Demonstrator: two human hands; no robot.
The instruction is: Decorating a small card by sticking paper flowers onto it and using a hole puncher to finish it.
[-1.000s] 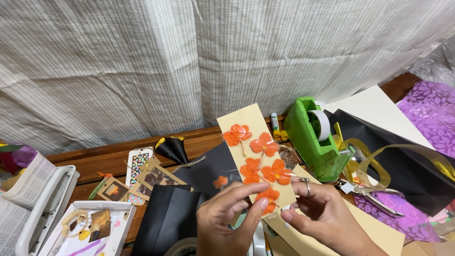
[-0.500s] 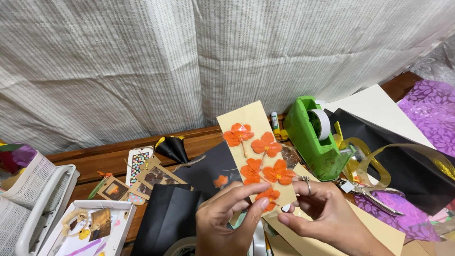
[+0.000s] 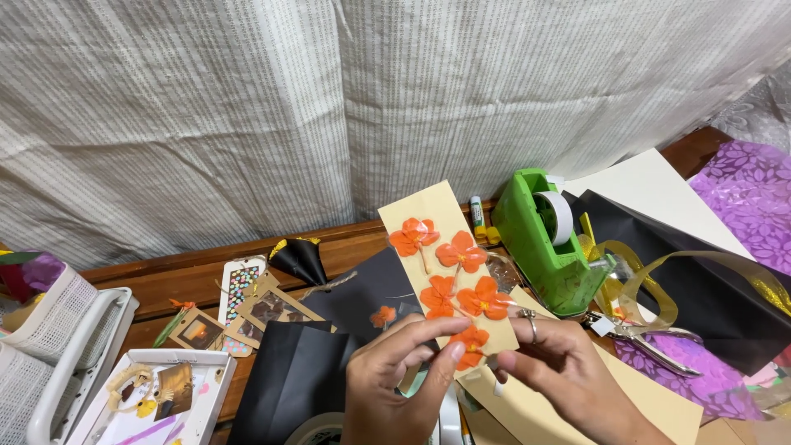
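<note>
Cream card stock, a long strip (image 3: 449, 264) bearing five pressed orange flowers (image 3: 461, 255), is pinched at its lower end between both hands. The left hand (image 3: 395, 383) grips it from the near left with thumb and forefinger closed on the bottom edge, just by the lowest blossom. The right hand (image 3: 560, 375), a ring on one finger, closes its fingertips on the same end from the right, and a small white sliver sticks out below them. The strip slants up and away from the hands.

Against the frames from a moment before, very little differs: the strip holds the same slant, and both hands keep their pinch, the right fingertips having drawn slightly closer to the left ones.

Under the hands lie a black paper sheet (image 3: 288, 379) and a tan sheet (image 3: 659, 404). Left of the left hand sits a white tray (image 3: 218, 371) of small scraps, with patterned tags (image 3: 239, 284) beyond it on the wooden counter (image 3: 165, 276) and a white basket (image 3: 58, 317) at the far left. Right of the right hand lie metal pliers (image 3: 651, 338), gold ribbon (image 3: 659, 280) and purple floral paper (image 3: 750, 198). Beyond the strip's top stands a green tape dispenser (image 3: 540, 243), a small glue stick (image 3: 476, 213) just to its left. Farthest off hangs a pale curtain (image 3: 329, 99).
</note>
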